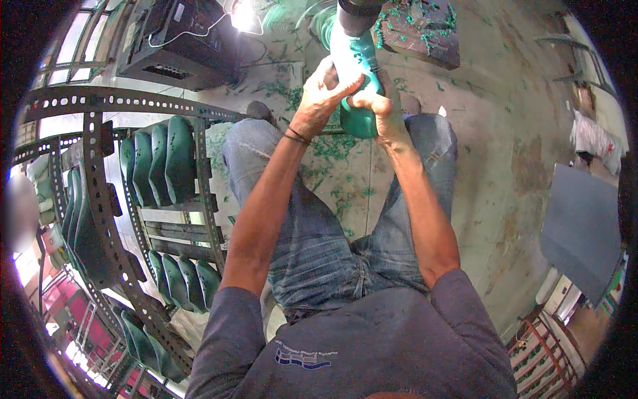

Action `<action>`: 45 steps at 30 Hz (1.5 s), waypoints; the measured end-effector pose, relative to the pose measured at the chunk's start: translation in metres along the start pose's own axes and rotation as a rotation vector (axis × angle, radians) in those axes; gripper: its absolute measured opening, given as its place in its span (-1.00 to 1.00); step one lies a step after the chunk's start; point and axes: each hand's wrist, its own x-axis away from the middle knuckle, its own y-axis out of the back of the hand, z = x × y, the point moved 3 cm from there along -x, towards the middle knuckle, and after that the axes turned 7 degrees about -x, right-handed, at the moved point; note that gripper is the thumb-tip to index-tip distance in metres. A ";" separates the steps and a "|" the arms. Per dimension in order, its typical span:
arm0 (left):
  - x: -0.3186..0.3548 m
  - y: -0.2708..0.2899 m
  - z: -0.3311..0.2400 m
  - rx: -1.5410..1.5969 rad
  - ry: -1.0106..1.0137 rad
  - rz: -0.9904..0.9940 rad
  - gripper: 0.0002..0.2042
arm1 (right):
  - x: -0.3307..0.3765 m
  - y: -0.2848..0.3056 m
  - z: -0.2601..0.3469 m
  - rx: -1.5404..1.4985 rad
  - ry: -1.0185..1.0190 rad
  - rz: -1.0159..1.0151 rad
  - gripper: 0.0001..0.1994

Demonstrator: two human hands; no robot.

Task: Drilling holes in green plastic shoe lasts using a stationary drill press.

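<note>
A green shoe last (357, 121) is gripped between my two hands, beneath the dark round end of a machine (359, 14). My left hand (325, 92) is closed on its left side, with the thumb stretched across toward the brightly lit upper part. On the right side my right hand (380, 110) is wrapped round the last, thumb bent inward. Strong glare washes out the upper part of the last, so I cannot tell whether it touches the machine. Green shavings fly in a blurred arc to the left of the machine.
At the left, a perforated metal rack (93, 146) carries rows of green shoe lasts (159, 163). A black box-shaped unit (186, 46) with a white cable stands beyond it, near a bright lamp (244, 14). Shavings cover a dark block (422, 33) and the floor. A grey panel (581, 229) is at the right.
</note>
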 end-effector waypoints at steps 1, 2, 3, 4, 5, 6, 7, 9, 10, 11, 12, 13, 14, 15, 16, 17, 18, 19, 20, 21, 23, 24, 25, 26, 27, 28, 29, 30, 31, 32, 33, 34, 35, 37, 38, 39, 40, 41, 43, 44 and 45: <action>0.000 0.001 0.001 -0.030 -0.004 -0.016 -0.56 | 0.000 -0.001 0.000 -0.002 0.000 0.001 -0.49; 0.000 0.002 0.003 -0.060 -0.007 -0.032 -0.57 | 0.000 -0.002 -0.001 -0.018 0.001 -0.001 -0.48; -0.001 0.001 0.002 -0.060 -0.005 -0.028 -0.57 | 0.001 0.000 -0.001 -0.032 0.003 -0.008 -0.48; -0.002 0.000 0.001 -0.033 -0.005 -0.020 -0.57 | -0.001 0.004 -0.004 -0.032 0.004 -0.011 -0.48; -0.003 -0.001 0.000 -0.006 -0.005 -0.013 -0.58 | -0.004 0.010 -0.011 -0.021 -0.052 -0.013 -0.47; -0.003 -0.001 -0.001 -0.006 -0.003 -0.013 -0.58 | -0.004 0.009 -0.012 -0.010 -0.110 -0.013 -0.47; -0.003 -0.001 -0.001 -0.008 0.006 -0.023 -0.58 | -0.005 0.009 -0.013 -0.011 -0.112 -0.013 -0.47; -0.002 0.001 -0.002 -0.010 0.015 -0.036 -0.58 | -0.006 0.006 -0.009 0.037 -0.074 0.004 -0.47; -0.002 0.002 -0.003 -0.036 0.012 -0.036 -0.57 | -0.006 0.005 -0.008 0.037 -0.075 0.005 -0.47; -0.001 0.003 -0.004 -0.062 0.009 -0.036 -0.56 | -0.005 0.003 -0.007 0.016 -0.062 -0.001 -0.48; -0.001 0.003 -0.005 -0.063 0.009 -0.038 -0.56 | -0.005 0.002 -0.006 -0.006 -0.048 -0.007 -0.48; -0.001 0.002 -0.006 -0.060 0.002 -0.032 -0.55 | -0.004 0.002 -0.007 -0.006 -0.050 -0.005 -0.48; -0.001 0.002 -0.007 -0.056 -0.005 -0.026 -0.55 | -0.004 0.001 -0.007 0.001 -0.051 0.005 -0.49; -0.001 0.002 -0.007 -0.054 -0.006 -0.025 -0.55 | -0.004 0.002 -0.006 0.010 -0.049 0.013 -0.49; -0.001 0.001 -0.006 -0.037 0.001 -0.015 -0.54 | -0.003 0.005 -0.009 0.012 -0.049 0.011 -0.49; -0.002 0.001 -0.006 -0.019 0.007 -0.006 -0.54 | -0.003 0.011 -0.016 -0.028 -0.033 0.007 -0.64; -0.002 0.000 -0.005 -0.017 0.008 -0.006 -0.54 | -0.002 0.011 -0.018 -0.069 -0.018 0.003 -0.73; -0.001 0.000 -0.005 -0.046 0.012 -0.017 -0.55 | -0.003 0.013 -0.019 -0.068 -0.019 0.002 -0.73; -0.002 -0.001 -0.004 -0.074 0.016 -0.029 -0.56 | -0.003 0.015 -0.020 -0.042 -0.014 -0.005 -0.73; -0.002 -0.001 -0.004 -0.072 0.018 -0.029 -0.56 | -0.003 0.014 -0.017 -0.016 -0.010 -0.010 -0.73; -0.002 0.000 -0.004 -0.084 0.006 -0.019 -0.59 | 0.001 0.012 -0.016 -0.043 -0.064 -0.011 -0.73; -0.002 -0.001 -0.005 -0.084 0.007 -0.018 -0.59 | 0.002 0.010 -0.015 -0.073 -0.114 -0.010 -0.73; -0.002 -0.002 -0.007 -0.075 0.000 -0.026 -0.59 | 0.001 0.010 -0.013 -0.074 -0.115 -0.011 -0.73; -0.002 -0.002 -0.008 -0.067 -0.008 -0.034 -0.60 | -0.001 0.009 -0.011 -0.062 -0.118 -0.013 -0.66; -0.003 -0.002 -0.006 -0.068 -0.008 -0.033 -0.60 | -0.002 0.010 -0.010 -0.050 -0.121 -0.014 -0.56; -0.003 -0.002 -0.003 -0.049 -0.010 -0.039 -0.60 | -0.004 0.014 -0.015 -0.052 -0.120 -0.014 -0.56; -0.004 0.000 -0.002 -0.031 -0.012 -0.045 -0.60 | -0.007 0.019 -0.022 -0.010 -0.081 0.007 -0.65; -0.003 -0.001 -0.003 -0.029 -0.011 -0.042 -0.60 | -0.007 0.020 -0.023 0.033 -0.042 0.025 -0.72; -0.002 0.000 -0.004 -0.080 -0.010 -0.033 -0.61 | -0.008 0.022 -0.024 0.034 -0.042 0.022 -0.72; -0.002 -0.001 -0.005 -0.131 -0.009 -0.024 -0.63 | -0.008 0.024 -0.026 0.006 -0.039 0.013 -0.72; -0.002 0.000 -0.005 -0.133 -0.008 -0.027 -0.63 | -0.008 0.021 -0.026 -0.025 -0.039 0.009 -0.72; -0.002 0.002 -0.004 -0.095 0.005 -0.035 -0.60 | -0.008 0.018 -0.026 -0.026 -0.041 0.011 -0.72; -0.002 0.003 -0.003 -0.057 0.018 -0.044 -0.57 | -0.007 0.016 -0.024 -0.025 -0.018 0.012 -0.71; -0.002 0.001 -0.005 -0.058 0.016 -0.040 -0.56 | -0.007 0.016 -0.024 -0.022 0.005 0.014 -0.71; -0.002 0.000 -0.006 -0.061 0.015 -0.034 -0.55 | -0.007 0.020 -0.028 -0.014 0.000 0.010 -0.71; -0.003 0.000 -0.006 -0.059 0.015 -0.033 -0.55 | -0.007 0.022 -0.030 -0.006 -0.004 0.004 -0.71; -0.003 0.000 -0.007 -0.053 0.000 -0.030 -0.53 | -0.008 0.025 -0.032 -0.005 -0.003 0.003 -0.71; -0.003 -0.001 -0.008 -0.047 -0.015 -0.027 -0.52 | -0.009 0.027 -0.034 -0.020 -0.009 0.009 -0.71; -0.003 0.000 -0.007 -0.068 -0.013 -0.033 -0.51 | -0.006 0.022 -0.031 -0.036 -0.020 0.016 -0.72; -0.003 0.001 -0.007 -0.090 -0.012 -0.037 -0.50 | -0.004 0.020 -0.029 -0.049 -0.036 0.023 -0.72; -0.004 0.001 -0.006 -0.090 -0.011 -0.037 -0.50 | -0.004 0.016 -0.024 -0.063 -0.051 0.030 -0.73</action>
